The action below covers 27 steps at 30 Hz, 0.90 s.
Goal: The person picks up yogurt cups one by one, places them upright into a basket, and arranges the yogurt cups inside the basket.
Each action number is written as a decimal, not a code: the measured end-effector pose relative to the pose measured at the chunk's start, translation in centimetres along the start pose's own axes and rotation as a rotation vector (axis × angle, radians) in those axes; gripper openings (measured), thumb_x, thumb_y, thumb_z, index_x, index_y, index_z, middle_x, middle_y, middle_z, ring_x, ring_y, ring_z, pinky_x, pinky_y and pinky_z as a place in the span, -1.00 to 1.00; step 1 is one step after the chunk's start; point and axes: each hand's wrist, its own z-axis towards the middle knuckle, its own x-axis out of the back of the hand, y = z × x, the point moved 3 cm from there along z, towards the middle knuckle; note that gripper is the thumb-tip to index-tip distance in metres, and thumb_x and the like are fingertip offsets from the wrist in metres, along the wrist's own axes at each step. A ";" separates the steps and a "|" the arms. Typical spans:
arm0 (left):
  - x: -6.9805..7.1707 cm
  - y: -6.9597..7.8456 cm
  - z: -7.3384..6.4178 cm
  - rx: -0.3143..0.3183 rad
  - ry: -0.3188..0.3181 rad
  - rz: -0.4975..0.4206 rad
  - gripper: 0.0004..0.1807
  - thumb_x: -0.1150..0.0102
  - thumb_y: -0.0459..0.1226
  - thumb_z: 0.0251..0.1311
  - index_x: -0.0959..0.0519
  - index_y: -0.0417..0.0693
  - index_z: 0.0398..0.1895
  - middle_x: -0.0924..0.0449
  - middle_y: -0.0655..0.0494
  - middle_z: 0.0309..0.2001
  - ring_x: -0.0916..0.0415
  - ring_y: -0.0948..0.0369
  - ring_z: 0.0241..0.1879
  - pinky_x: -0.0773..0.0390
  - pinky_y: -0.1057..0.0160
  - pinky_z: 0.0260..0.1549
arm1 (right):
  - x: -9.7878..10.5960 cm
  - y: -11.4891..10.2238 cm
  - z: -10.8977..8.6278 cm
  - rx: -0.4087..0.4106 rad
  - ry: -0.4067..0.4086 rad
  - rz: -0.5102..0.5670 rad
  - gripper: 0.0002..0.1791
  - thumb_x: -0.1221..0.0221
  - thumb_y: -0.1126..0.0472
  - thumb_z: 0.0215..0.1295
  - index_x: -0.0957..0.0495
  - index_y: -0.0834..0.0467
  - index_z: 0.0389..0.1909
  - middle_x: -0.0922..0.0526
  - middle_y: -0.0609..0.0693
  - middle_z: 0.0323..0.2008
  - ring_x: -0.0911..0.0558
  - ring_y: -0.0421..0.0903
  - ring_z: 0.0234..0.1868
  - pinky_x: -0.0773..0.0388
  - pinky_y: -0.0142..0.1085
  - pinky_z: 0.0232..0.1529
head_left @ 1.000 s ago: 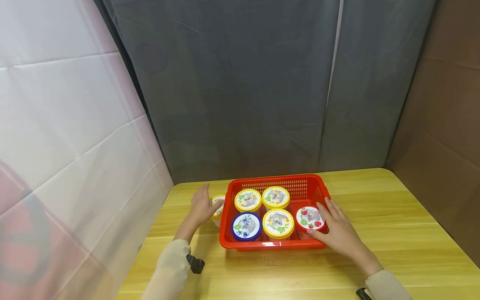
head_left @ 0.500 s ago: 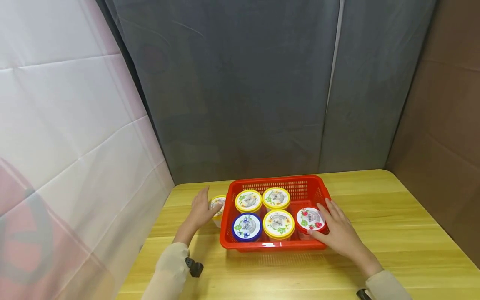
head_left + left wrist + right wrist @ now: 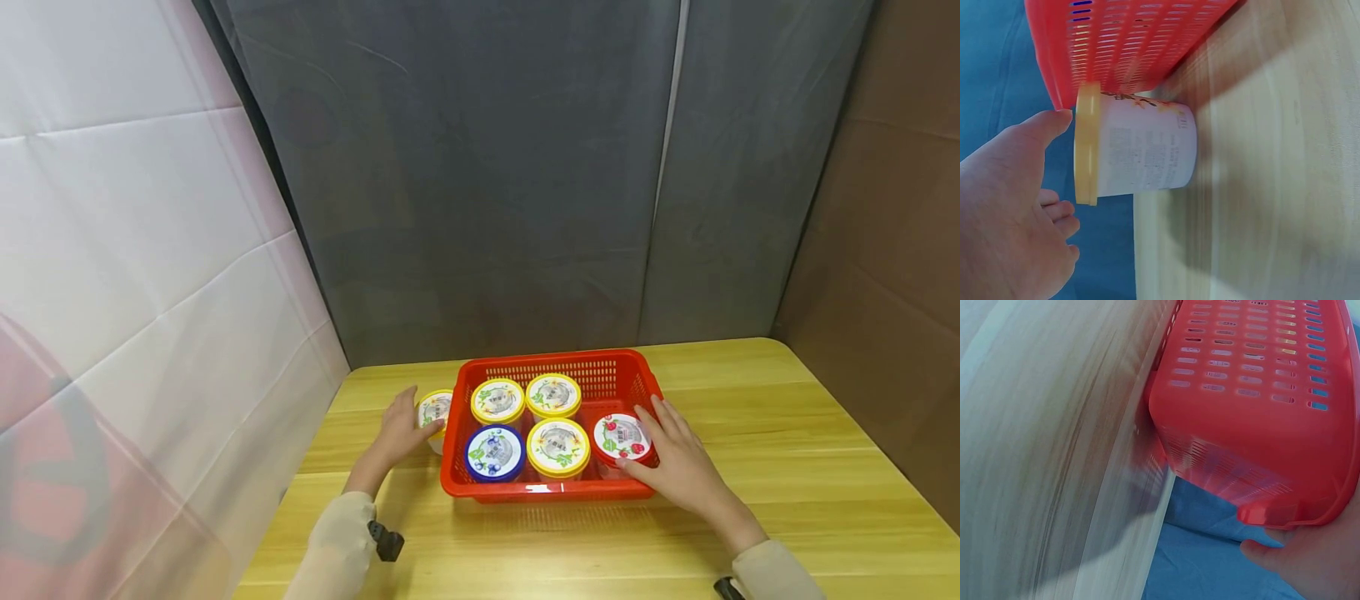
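Note:
A red plastic basket [image 3: 555,490] stands on the table, holding several lidded tubs. Inside are tubs with yellow lids, a blue-lidded tub [image 3: 493,454] and a red-lidded tub [image 3: 619,437]. Just left of the basket, another yellow-lidded tub [image 3: 1147,147] stands upright on the table. My left hand [image 3: 397,429] is beside it, thumb close to the lid edge and the other fingers on the lid's far left side. My right hand [image 3: 678,462] rests over the basket's right rim, fingers extended, with thumb and index finger reaching over the red lid.
The light wooden table [image 3: 795,467] extends around the basket. A grey cloth [image 3: 480,183] hangs behind it, a pale printed sheet [image 3: 150,275] on the left and a brown panel [image 3: 892,208] on the right.
My left hand has lowered slightly, its thumb moving a little toward me, so more of the outside tub's lid shows. My right hand and the basket stay nearly still.

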 end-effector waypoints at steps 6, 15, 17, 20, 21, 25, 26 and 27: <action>-0.5 -0.4 -0.1 0.006 -0.025 -0.014 -0.04 -0.25 -0.07 0.22 -0.02 -0.45 0.47 -0.08 -0.44 0.47 -0.11 -0.34 0.43 -0.13 -0.34 0.40 | 0.0 0.0 0.0 -0.001 -0.005 -0.001 0.08 -0.28 -0.36 0.09 -0.17 0.18 0.49 -0.02 0.32 0.54 -0.01 0.32 0.52 -0.17 0.49 0.27; -0.8 -0.5 -0.2 0.008 -0.053 -0.053 -0.03 -0.23 -0.05 0.23 0.01 -0.42 0.49 -0.05 -0.43 0.49 -0.12 -0.33 0.44 -0.17 -0.33 0.39 | 0.1 0.0 0.0 -0.005 -0.005 0.003 0.08 -0.29 -0.35 0.09 -0.16 0.18 0.50 -0.02 0.32 0.54 -0.01 0.32 0.52 -0.16 0.50 0.26; -0.9 -0.6 -0.2 0.007 -0.061 -0.053 -0.03 -0.23 -0.06 0.22 0.02 -0.42 0.49 -0.03 -0.42 0.49 -0.12 -0.32 0.43 -0.18 -0.33 0.39 | 0.1 0.0 0.0 -0.003 -0.003 0.001 0.08 -0.29 -0.35 0.09 -0.17 0.18 0.50 -0.02 0.32 0.54 -0.01 0.32 0.52 -0.17 0.50 0.26; -1.1 -0.6 -0.2 0.003 -0.069 -0.058 -0.01 -0.24 -0.07 0.20 0.02 -0.40 0.50 -0.03 -0.41 0.50 -0.13 -0.30 0.43 -0.18 -0.32 0.39 | 0.1 0.0 0.0 -0.002 -0.002 -0.002 0.08 -0.28 -0.35 0.10 -0.17 0.18 0.49 -0.03 0.32 0.54 -0.01 0.31 0.52 -0.17 0.49 0.26; -1.1 -0.6 -0.2 0.003 -0.073 -0.060 -0.01 -0.25 -0.08 0.19 0.02 -0.40 0.50 -0.03 -0.40 0.50 -0.13 -0.29 0.43 -0.18 -0.32 0.39 | 0.1 0.0 0.0 -0.002 -0.003 -0.003 0.08 -0.28 -0.35 0.10 -0.16 0.18 0.50 -0.02 0.32 0.54 -0.01 0.31 0.52 -0.17 0.49 0.27; -1.3 -0.6 -0.2 -0.008 -0.075 -0.061 -0.01 -0.28 -0.11 0.19 0.03 -0.40 0.51 -0.06 -0.40 0.49 -0.15 -0.27 0.43 -0.18 -0.30 0.40 | 0.0 0.1 0.1 -0.002 -0.002 -0.005 0.08 -0.28 -0.35 0.10 -0.16 0.18 0.50 -0.02 0.32 0.54 0.00 0.31 0.52 -0.18 0.49 0.26; -1.4 -0.6 -0.2 -0.012 -0.072 -0.061 -0.02 -0.28 -0.12 0.19 0.02 -0.40 0.50 -0.07 -0.40 0.48 -0.15 -0.26 0.42 -0.18 -0.30 0.40 | 0.0 0.1 0.1 -0.002 -0.001 -0.006 0.08 -0.28 -0.35 0.10 -0.17 0.18 0.49 -0.02 0.32 0.54 -0.01 0.31 0.52 -0.18 0.49 0.26; -1.4 -0.6 -0.1 -0.015 -0.071 -0.059 -0.02 -0.28 -0.13 0.19 0.02 -0.40 0.50 -0.07 -0.40 0.48 -0.15 -0.26 0.42 -0.18 -0.29 0.41 | 0.0 0.1 0.1 -0.001 -0.001 -0.006 0.08 -0.27 -0.36 0.10 -0.17 0.18 0.49 -0.03 0.32 0.54 -0.01 0.31 0.52 -0.18 0.49 0.26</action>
